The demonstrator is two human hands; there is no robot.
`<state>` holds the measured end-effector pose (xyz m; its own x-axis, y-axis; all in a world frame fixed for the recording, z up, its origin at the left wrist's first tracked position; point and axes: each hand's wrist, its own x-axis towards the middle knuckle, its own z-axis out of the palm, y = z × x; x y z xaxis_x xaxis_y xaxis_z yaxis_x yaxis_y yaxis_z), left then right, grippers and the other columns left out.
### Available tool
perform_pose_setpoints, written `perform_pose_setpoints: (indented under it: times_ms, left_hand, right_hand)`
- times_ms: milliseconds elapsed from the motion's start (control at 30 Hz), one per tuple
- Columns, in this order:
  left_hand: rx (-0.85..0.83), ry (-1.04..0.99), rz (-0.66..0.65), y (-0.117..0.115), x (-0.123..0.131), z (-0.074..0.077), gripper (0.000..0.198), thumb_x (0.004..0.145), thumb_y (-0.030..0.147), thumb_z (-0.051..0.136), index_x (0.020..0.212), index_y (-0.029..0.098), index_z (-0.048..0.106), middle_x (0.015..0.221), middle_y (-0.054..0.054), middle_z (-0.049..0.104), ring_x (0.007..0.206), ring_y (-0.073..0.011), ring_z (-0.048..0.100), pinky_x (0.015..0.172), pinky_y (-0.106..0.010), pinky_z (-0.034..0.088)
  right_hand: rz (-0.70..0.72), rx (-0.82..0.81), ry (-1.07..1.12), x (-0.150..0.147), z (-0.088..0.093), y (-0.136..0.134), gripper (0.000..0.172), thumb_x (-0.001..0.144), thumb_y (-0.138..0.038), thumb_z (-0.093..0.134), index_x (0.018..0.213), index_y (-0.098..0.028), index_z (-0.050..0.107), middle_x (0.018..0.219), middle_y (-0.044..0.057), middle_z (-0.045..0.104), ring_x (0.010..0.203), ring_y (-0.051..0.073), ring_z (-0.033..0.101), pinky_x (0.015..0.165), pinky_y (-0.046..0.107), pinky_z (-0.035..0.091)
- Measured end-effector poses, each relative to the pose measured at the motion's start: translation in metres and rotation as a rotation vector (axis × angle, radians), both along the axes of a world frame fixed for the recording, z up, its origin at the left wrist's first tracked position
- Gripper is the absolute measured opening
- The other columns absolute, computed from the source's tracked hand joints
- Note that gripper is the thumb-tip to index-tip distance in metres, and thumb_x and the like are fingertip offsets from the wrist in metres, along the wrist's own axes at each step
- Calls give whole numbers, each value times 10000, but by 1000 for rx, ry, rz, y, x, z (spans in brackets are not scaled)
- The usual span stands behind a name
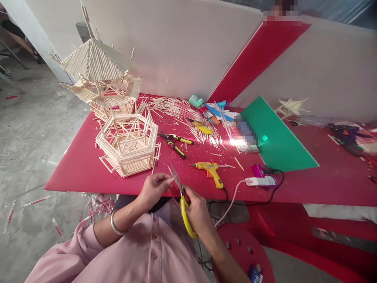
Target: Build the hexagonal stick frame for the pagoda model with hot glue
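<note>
My right hand (196,206) grips yellow-handled scissors (185,216), whose blades stand parted and point up and left over the table's front edge. Close beside the blades, my left hand (154,190) is pinched, thumb against fingers. A tiny pale bit shows at its fingertips, too small to name. Beyond my left hand stands a six-sided frame of thin wooden sticks (126,147). A yellow hot glue gun (209,171) lies on its side to the right of my right hand. Pliers with black and yellow handles (175,144) lie open past the scissors.
A tiered stick pagoda (94,65) rises at the back left of the red table (79,165). Loose sticks (173,108) cover the back. A green board (282,137) leans at right, near a white power strip (260,181) with cables. A red stool (241,251) stands below.
</note>
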<state>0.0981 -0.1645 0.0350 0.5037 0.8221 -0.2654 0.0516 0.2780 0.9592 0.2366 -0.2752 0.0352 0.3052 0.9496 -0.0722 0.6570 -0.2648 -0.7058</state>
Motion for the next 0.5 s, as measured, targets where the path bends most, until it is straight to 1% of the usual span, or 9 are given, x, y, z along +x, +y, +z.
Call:
perform_pose_setpoints:
  times_ms: [133, 200, 233, 300, 400, 500]
  left_hand:
    - [259, 116, -177, 13, -9, 2, 287, 795, 417, 676, 698, 149, 710, 621, -8, 647, 594, -132, 549, 575, -233, 432]
    - [351, 135, -215, 18, -11, 3, 239, 795, 368, 677, 697, 154, 721, 627, -5, 647, 607, -131, 547, 585, -230, 424]
    - [364, 131, -214, 18, -12, 3, 219, 788, 347, 679, 694, 154, 722, 623, -3, 643, 604, -130, 545, 587, -229, 421]
    - [333, 113, -201, 16, -11, 4, 213, 776, 330, 681, 666, 151, 708, 578, 8, 606, 562, -119, 519, 558, -225, 401]
    - [194, 69, -183, 6, -8, 4, 266, 766, 363, 683, 613, 147, 662, 508, 29, 528, 492, -96, 447, 496, -216, 351]
    - [65, 30, -142, 1, -6, 4, 309, 747, 407, 696, 595, 146, 636, 492, 33, 515, 477, -85, 421, 478, -211, 332]
  right_hand:
    - [-22, 17, -37, 1, 2, -2, 413, 786, -241, 470, 1140, -153, 666, 767, 71, 696, 658, 193, 629, 631, 254, 491]
    - [-30, 27, -41, 1, 1, -3, 418, 777, -232, 470, 1134, -148, 671, 727, 53, 676, 617, 178, 602, 610, 247, 481]
    - [-33, 33, -39, -1, 1, -3, 415, 775, -228, 468, 1127, -148, 674, 708, 42, 665, 602, 171, 591, 602, 242, 476]
    - [-40, 51, -32, -4, 0, -4, 397, 775, -219, 465, 1097, -152, 687, 670, 23, 649, 574, 158, 574, 584, 231, 465]
    - [-70, 69, -32, -8, -3, -6, 366, 804, -235, 460, 1066, -158, 705, 625, 12, 648, 522, 147, 559, 548, 220, 441]
    - [-83, 42, -81, -6, -4, -7, 365, 841, -270, 460, 1080, -162, 715, 637, 35, 687, 530, 160, 604, 569, 228, 445]
